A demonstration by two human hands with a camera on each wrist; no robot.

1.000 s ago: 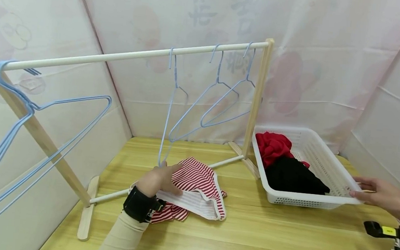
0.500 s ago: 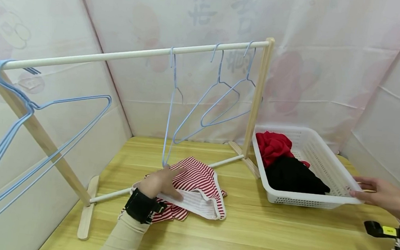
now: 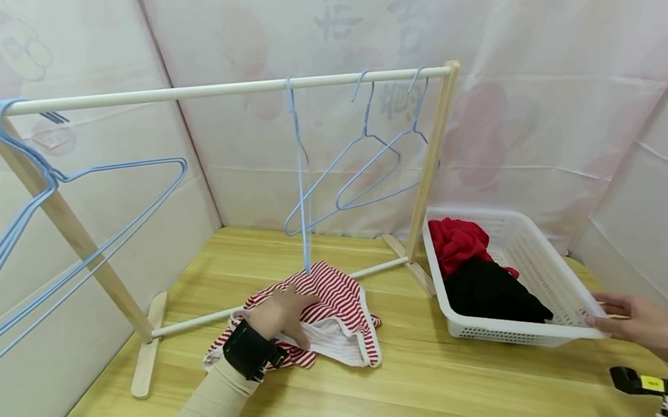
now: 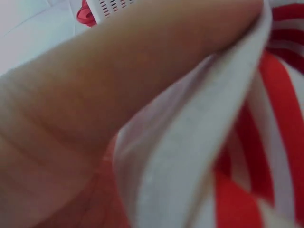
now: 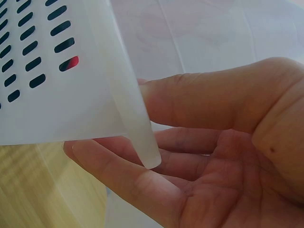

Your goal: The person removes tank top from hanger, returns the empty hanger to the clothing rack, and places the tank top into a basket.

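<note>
A red-and-white striped garment point(image 3: 332, 294) with white trim lies bunched on the wooden table. My left hand point(image 3: 280, 313) pinches its white-edged part, with the thumb across the pale band point(image 4: 190, 142) in the left wrist view; the fingertips are partly hidden. Just beyond that hand, a light blue hanger point(image 3: 302, 186) dangles from the rack, its lower corner right at the garment. Over on the right, my right hand point(image 3: 639, 328) holds the near corner of a white plastic basket point(image 3: 514, 327). In the right wrist view, the thumb lies against the basket's rim point(image 5: 130, 95) and the fingers spread beneath.
A wooden rack with a white rod point(image 3: 201, 93) spans the table. Several blue hangers point(image 3: 53, 177) are bunched at its left end, and two more hang near the right post point(image 3: 431, 170). Red cloth point(image 3: 456, 242) and black cloth point(image 3: 490, 292) lie in the basket.
My left hand has shifted right and slightly toward me, off the hanger's lower end. That hanger has swung right, and more of the garment's left side shows. The right hand stays on the basket.
</note>
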